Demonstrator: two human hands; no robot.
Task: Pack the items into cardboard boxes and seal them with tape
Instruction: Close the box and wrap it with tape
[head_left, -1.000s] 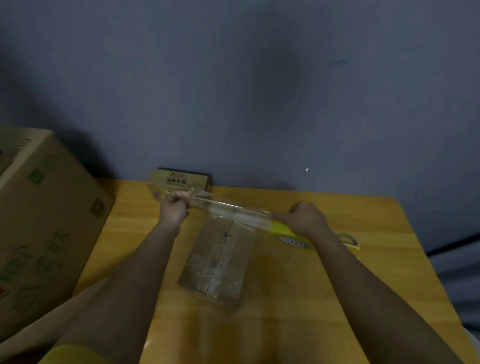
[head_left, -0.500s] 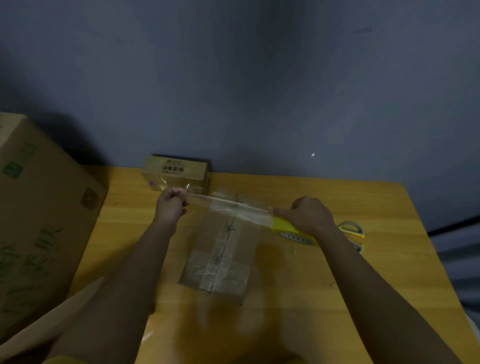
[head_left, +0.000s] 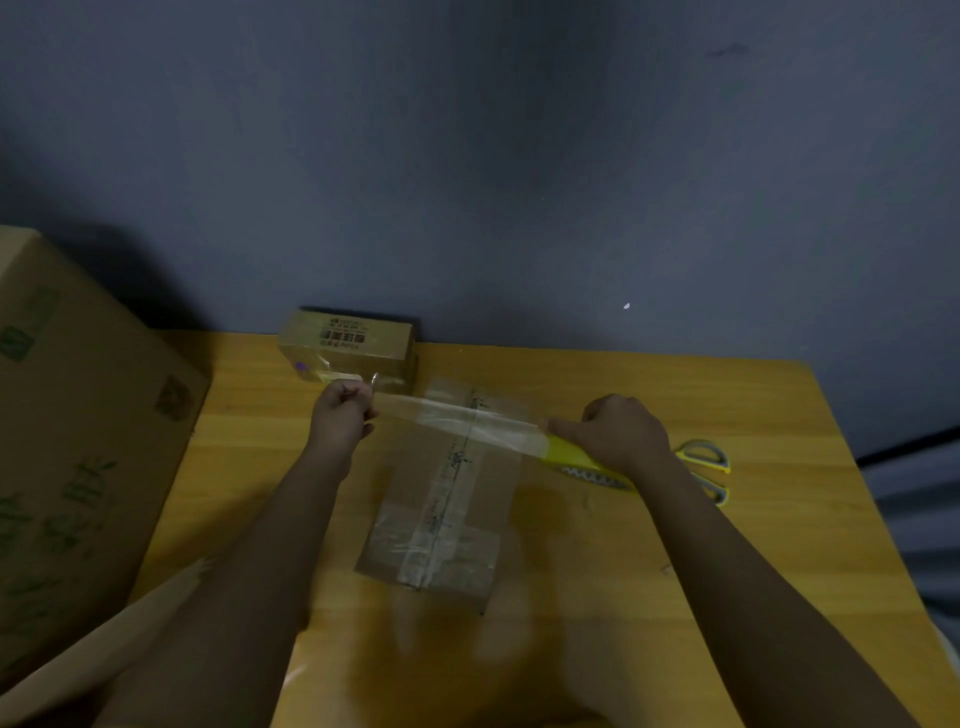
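A small cardboard box (head_left: 447, 499) lies flat in the middle of the wooden table (head_left: 779, 545), with clear tape along its seam and across its near end. My left hand (head_left: 343, 410) pinches the free end of a clear tape strip (head_left: 467, 418) stretched above the box's far end. My right hand (head_left: 623, 434) grips the yellow tape dispenser (head_left: 576, 460) at the strip's other end.
A second small sealed box (head_left: 348, 345) with a barcode label stands at the back against the wall. A large cardboard carton (head_left: 78, 441) fills the left side. Yellow-handled scissors (head_left: 706, 462) lie to the right of my right hand.
Both hands have lowered the stretched tape slightly toward the box's far end. The box has not moved.
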